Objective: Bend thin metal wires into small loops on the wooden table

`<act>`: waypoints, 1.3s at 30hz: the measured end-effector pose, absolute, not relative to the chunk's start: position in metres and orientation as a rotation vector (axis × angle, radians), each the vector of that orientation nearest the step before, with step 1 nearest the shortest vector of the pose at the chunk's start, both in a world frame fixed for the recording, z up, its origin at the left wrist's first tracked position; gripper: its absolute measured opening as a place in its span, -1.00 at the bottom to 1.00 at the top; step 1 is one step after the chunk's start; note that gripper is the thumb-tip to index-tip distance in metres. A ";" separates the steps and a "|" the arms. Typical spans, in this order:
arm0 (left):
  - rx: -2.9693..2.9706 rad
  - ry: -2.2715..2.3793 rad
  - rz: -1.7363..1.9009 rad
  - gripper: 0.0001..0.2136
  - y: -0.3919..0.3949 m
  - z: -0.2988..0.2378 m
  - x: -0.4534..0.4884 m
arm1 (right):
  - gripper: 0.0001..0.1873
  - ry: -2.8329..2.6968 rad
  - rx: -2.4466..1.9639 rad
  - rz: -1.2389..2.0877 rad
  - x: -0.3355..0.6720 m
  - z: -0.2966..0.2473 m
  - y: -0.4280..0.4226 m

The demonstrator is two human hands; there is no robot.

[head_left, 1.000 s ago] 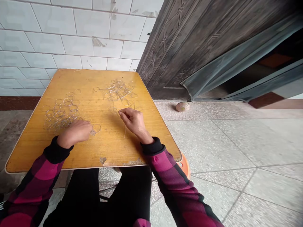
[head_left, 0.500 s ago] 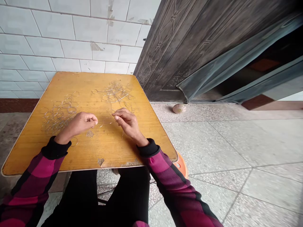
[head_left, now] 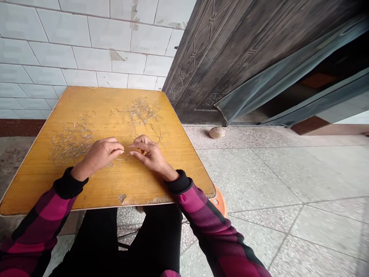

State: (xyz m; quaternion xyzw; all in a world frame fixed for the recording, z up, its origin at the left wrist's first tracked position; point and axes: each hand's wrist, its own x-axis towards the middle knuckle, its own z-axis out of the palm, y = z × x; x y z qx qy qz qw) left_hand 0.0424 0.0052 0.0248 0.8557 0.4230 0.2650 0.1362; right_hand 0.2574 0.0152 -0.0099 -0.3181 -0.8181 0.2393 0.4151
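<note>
My left hand [head_left: 104,154] is closed in a pinch over the middle of the yellow-brown table, with a thin metal wire [head_left: 120,159] at its fingertips. Facing it, fingertips only a small gap away, my right hand [head_left: 150,153] has thumb and forefinger curled in around the wire's other part. The wire is so fine that its exact contact with the right fingers is hard to see. Left of my left hand lies a pile of thin wire rings [head_left: 70,144]. Beyond my right hand sits a tangled heap of similar wire loops [head_left: 141,111].
The wooden table [head_left: 95,192] has a chipped front edge and stands against a white tiled wall [head_left: 69,34]. An orange stool [head_left: 220,202] shows beneath its right corner. A roundish pale object [head_left: 217,132] lies on the floor by the dark carved door [head_left: 201,65].
Both hands have come closer together, the left moving right and the right moving slightly left. The right thumb and forefinger sit a little farther apart. Both wire piles look unchanged.
</note>
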 end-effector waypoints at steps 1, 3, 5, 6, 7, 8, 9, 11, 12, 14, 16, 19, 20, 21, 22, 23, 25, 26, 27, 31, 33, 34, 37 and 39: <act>2.469 1.217 0.774 -0.83 0.005 0.024 0.043 | -0.79 -2.068 -0.796 0.613 0.257 -0.009 0.015; 2.433 1.198 0.807 -0.83 0.005 0.024 0.044 | -0.81 -2.115 -0.760 0.677 0.257 -0.009 0.015; 2.377 1.174 0.849 -0.83 0.006 0.024 0.044 | -0.82 -2.146 -0.721 0.761 0.256 -0.009 0.016; 2.347 1.164 0.870 -0.83 0.006 0.024 0.043 | -0.82 -2.147 -0.712 0.797 0.256 -0.009 0.017; 2.316 1.159 0.889 -0.83 0.007 0.023 0.043 | -0.81 -2.138 -0.715 0.824 0.256 -0.010 0.018; 2.286 1.159 0.904 -0.84 0.008 0.023 0.042 | -0.81 -2.123 -0.727 0.844 0.257 -0.010 0.018; 2.259 1.161 0.913 -0.84 0.009 0.023 0.041 | -0.80 -2.107 -0.743 0.859 0.257 -0.010 0.019; 2.214 1.167 0.915 -0.84 0.010 0.023 0.040 | -0.79 -2.084 -0.776 0.887 0.258 -0.010 0.019; 2.194 1.169 0.913 -0.84 0.011 0.023 0.039 | -0.79 -2.073 -0.793 0.902 0.258 -0.010 0.019; 2.156 1.178 0.917 -0.84 0.011 0.023 0.039 | -0.79 -2.031 -0.825 0.949 0.258 -0.010 0.019; 2.108 1.202 0.952 -0.84 0.010 0.025 0.040 | -0.77 -1.943 -0.862 1.030 0.258 -0.010 0.019; 2.004 1.256 1.033 -0.84 0.008 0.026 0.042 | -0.71 -1.759 -0.912 1.212 0.257 -0.010 0.019; 1.972 1.267 1.044 -0.83 0.008 0.026 0.042 | -0.69 -1.700 -0.928 1.263 0.257 -0.010 0.019; 1.949 1.271 1.036 -0.83 0.008 0.025 0.043 | -0.67 -1.650 -0.944 1.298 0.257 -0.010 0.020; 1.939 1.268 1.008 -0.83 0.008 0.024 0.043 | -0.65 -1.618 -0.959 1.313 0.257 -0.010 0.020; 1.939 1.259 0.963 -0.83 0.009 0.023 0.043 | -0.64 -1.606 -0.973 1.304 0.258 -0.010 0.021; 1.951 1.228 0.828 -0.83 0.009 0.022 0.044 | -0.64 -1.650 -0.992 1.236 0.259 -0.010 0.022; 1.953 1.209 0.750 -0.82 0.009 0.022 0.044 | -0.65 -1.692 -0.990 1.192 0.259 -0.010 0.023; 1.948 1.189 0.673 -0.82 0.008 0.022 0.044 | -0.66 -1.737 -0.982 1.151 0.260 -0.010 0.023; 1.900 1.083 0.453 -0.81 0.008 0.021 0.048 | -0.70 -1.868 -0.912 1.098 0.261 -0.009 0.023; 1.887 1.033 0.407 -0.80 0.008 0.019 0.050 | -0.71 -1.908 -0.890 1.113 0.260 -0.008 0.022; 1.884 1.014 0.395 -0.79 0.009 0.017 0.050 | -0.71 -1.926 -0.880 1.122 0.260 -0.008 0.022; 1.882 0.984 0.355 -0.75 0.009 0.012 0.052 | -0.74 -1.978 -0.833 1.137 0.259 -0.008 0.022; 1.879 0.984 0.324 -0.72 0.009 0.010 0.054 | -0.76 -2.008 -0.798 1.128 0.258 -0.008 0.022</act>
